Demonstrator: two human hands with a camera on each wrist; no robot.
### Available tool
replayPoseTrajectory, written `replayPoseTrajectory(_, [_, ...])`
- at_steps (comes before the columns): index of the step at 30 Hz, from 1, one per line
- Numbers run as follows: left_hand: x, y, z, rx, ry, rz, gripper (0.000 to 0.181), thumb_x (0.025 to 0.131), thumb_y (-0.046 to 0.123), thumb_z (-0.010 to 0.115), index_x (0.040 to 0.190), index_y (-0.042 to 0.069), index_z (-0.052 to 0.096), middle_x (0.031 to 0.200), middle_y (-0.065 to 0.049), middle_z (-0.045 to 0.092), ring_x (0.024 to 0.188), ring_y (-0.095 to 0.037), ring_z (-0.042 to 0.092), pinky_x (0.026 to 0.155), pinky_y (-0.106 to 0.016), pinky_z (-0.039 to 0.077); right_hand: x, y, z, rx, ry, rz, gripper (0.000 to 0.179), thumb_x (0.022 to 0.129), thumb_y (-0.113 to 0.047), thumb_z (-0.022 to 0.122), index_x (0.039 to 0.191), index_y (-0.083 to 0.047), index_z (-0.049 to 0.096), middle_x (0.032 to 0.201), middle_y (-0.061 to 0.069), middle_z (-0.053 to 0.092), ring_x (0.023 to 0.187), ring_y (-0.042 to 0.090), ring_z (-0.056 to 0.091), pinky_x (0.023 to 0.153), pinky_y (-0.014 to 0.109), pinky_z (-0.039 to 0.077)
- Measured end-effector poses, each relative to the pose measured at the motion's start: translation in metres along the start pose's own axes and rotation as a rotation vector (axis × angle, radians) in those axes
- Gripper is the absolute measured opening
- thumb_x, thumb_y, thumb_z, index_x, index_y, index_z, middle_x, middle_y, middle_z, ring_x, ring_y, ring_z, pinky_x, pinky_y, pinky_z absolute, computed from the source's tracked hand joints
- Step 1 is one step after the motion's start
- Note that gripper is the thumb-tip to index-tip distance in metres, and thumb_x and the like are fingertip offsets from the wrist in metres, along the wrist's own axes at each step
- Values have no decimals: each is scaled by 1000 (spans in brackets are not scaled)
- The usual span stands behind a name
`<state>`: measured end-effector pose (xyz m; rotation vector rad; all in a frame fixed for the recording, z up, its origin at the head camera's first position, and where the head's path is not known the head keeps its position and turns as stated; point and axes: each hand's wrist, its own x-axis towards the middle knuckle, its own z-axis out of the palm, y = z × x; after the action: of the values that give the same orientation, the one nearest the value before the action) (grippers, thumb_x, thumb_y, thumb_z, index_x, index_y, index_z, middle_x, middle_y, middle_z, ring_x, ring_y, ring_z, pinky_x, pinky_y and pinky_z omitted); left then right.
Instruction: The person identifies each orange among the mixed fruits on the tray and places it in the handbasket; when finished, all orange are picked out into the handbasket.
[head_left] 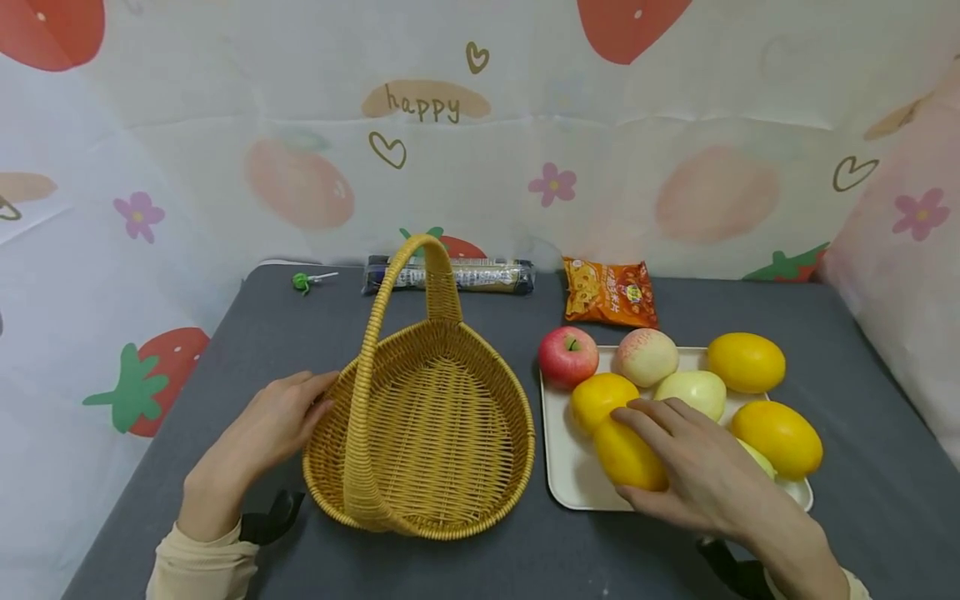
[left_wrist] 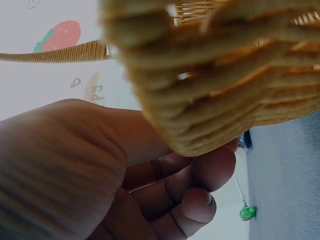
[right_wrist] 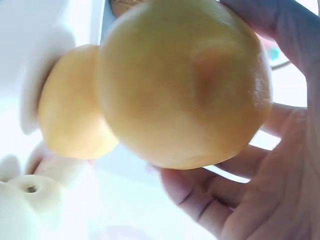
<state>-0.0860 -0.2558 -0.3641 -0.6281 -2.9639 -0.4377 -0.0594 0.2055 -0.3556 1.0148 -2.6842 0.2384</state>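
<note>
A yellow wicker basket (head_left: 442,442) with a tall arched handle stands left of centre in the head view. My left hand (head_left: 272,421) grips its left rim, and the woven wall (left_wrist: 215,85) fills the upper left wrist view. My right hand (head_left: 697,467) holds a yellow mango-like fruit (head_left: 628,454) over the front left of a white tray (head_left: 566,492). Close behind it sits another yellow fruit (head_left: 602,400). The held fruit (right_wrist: 185,85) looks large and round in the right wrist view, with the fingers curled around its side.
On or at the tray are a red apple (head_left: 567,357), a peach (head_left: 647,357), pale green fruit (head_left: 692,392) and more yellow fruits (head_left: 777,438). Farther back lie an orange snack packet (head_left: 610,292), a dark wrapped roll (head_left: 487,275) and a green lollipop (head_left: 302,283).
</note>
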Motion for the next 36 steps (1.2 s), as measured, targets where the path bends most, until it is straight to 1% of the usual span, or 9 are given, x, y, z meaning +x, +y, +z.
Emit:
replayPoseTrajectory(4, [1,0,0,-2,4,0,32,90,5,66,121,-5,63,95,-14,68,80,-25,65,71,-44,56,15,-1,-7,43,50,-79,67,73,-45,78,126,-10,59,121,7,62,106,23,59,92,42,50])
replayPoseTrajectory(9, [2,1,-1,-11,-1,-7,33,91,4,65,122,-5,63,97,-16,68,83,-27,66,72,-45,57,41,-6,-14,121,92,-148,65,79,-48,73,130,-12,56,127,6,59,111,23,58,95,42,50])
replayPoseTrajectory(13, [2,2,-1,-15,-5,-9,33,91,4,64,122,-6,62,98,-17,68,83,-27,66,72,-45,57,61,-12,-17,168,114,-200,63,80,-45,72,131,-12,55,128,7,59,114,23,56,98,44,48])
replayPoseTrajectory(16, [3,1,-1,-11,-2,-6,33,91,4,64,122,-7,62,98,-17,68,83,-28,66,73,-45,57,72,-17,-19,188,122,-231,63,80,-42,73,132,-11,55,129,8,59,114,24,56,96,45,49])
replayPoseTrajectory(20, [5,1,-1,-6,2,-5,33,91,4,65,122,-7,62,97,-17,68,83,-28,66,73,-45,57,83,-24,-19,189,104,-247,67,76,-41,75,133,-12,54,131,8,58,117,25,55,95,46,50])
replayPoseTrajectory(25, [5,2,-1,-7,-4,-8,33,91,5,65,122,-6,62,98,-17,68,83,-28,66,73,-45,57,91,-32,-10,155,74,-283,67,75,-41,75,132,-12,54,132,10,58,119,25,55,96,43,51])
replayPoseTrajectory(29, [4,2,0,-9,-3,-3,32,91,4,65,121,-6,62,98,-17,68,83,-28,67,72,-44,57,96,-39,4,142,58,-319,67,76,-42,75,131,-12,54,130,9,59,116,24,57,97,39,50])
replayPoseTrajectory(32, [3,1,0,-4,-3,-7,32,91,5,64,122,-6,62,98,-18,68,84,-30,67,72,-45,57,102,-46,15,137,46,-342,66,77,-43,75,132,-12,54,131,8,59,115,23,57,98,39,49])
replayPoseTrajectory(36, [1,1,1,-1,-1,-9,33,91,5,64,122,-6,62,99,-18,68,85,-31,67,71,-45,57,108,-53,27,137,6,-341,68,78,-45,74,134,-12,53,132,9,59,116,24,57,99,37,49])
